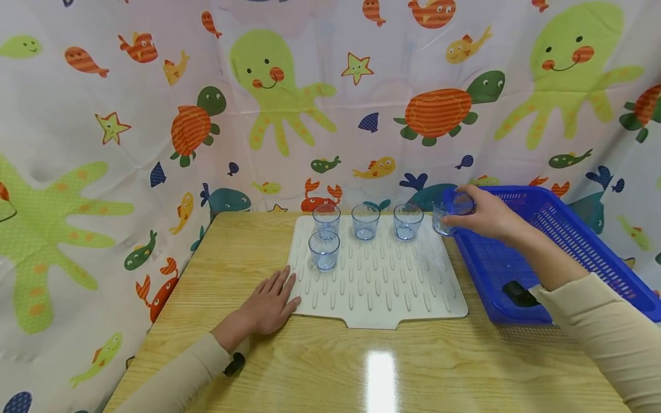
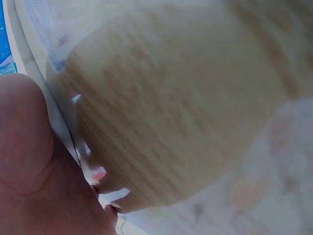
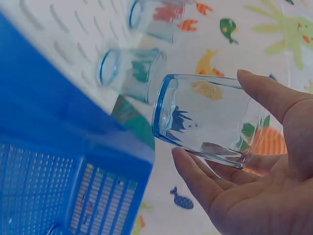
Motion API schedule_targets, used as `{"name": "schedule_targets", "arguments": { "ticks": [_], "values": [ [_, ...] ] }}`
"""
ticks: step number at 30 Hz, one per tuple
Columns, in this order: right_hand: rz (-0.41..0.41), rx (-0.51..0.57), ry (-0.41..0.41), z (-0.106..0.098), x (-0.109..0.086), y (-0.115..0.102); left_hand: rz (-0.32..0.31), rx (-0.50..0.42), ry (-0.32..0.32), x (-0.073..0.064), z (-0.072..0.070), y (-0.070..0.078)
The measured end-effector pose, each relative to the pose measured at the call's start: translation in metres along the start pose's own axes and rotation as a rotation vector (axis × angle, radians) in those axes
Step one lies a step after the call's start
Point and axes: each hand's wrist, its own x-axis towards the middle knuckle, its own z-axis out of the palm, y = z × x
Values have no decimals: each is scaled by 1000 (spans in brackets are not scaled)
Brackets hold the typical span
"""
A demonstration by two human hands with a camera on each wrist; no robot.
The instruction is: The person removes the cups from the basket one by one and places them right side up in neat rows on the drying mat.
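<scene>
My right hand (image 1: 488,213) grips a clear, bluish drinking glass (image 3: 205,120) between thumb and fingers, at the back right corner of a white ridged drainer board (image 1: 382,287). Whether its base touches the board I cannot tell. To its left, a back row of three similar glasses stands upright: a right one (image 1: 408,222), a middle one (image 1: 365,222) and a left one (image 1: 326,219). One more glass (image 1: 324,251) stands in front of the leftmost. My left hand (image 1: 271,301) lies flat on the table with straight fingers, against the board's left edge.
A blue plastic basket (image 1: 480,281) with slotted walls stands right of the board, beneath my right forearm. The wooden table (image 1: 310,361) runs back to a curtain (image 1: 361,97) printed with sea animals. Another side of the curtain hangs along the left.
</scene>
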Motion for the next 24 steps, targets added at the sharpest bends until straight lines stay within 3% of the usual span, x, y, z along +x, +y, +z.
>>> {"name": "schedule_targets", "arguments": {
  "ticks": [24],
  "values": [
    [-72,-12,19,65,-10,-38,31,-2,53,-2,13,-7]
  ]
}}
